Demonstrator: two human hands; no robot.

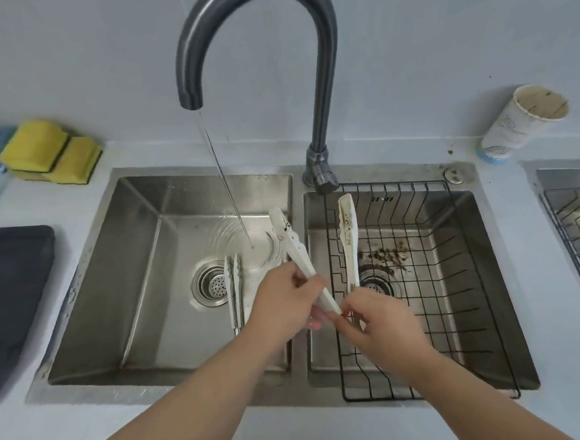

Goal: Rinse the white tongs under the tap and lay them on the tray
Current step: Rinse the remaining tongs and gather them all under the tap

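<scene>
Leftmost, a dark tray lies on the counter beside the sink, well apart from the work, with yellow sponges farther back. Next comes the left basin, where a second pair of tongs lies closed on the bottom and a thin stream from the tap lands on the steel. The white tongs are held above where the two basins meet, open in a V with the tips pointing away. One arm leans toward the stream, just beside it but not under it, and the other stands over the right basin. Both arms carry dark specks and brown smears. The left hand has its fingers curled round the lower part of the left arm, and the right hand is closed on the hinge end, where the arms meet. By their look they are light, stiff plastic with a springy hinge, likely slick once wet, so a hold low on the arms near the hinge seems soundest. That leaves the soiled tips free for the water — and squeezing them shut should make them easier to carry across to the tray. A black wire basket sits in the right basin with food scraps beneath it, and a used paper cup stands at the far right.
</scene>
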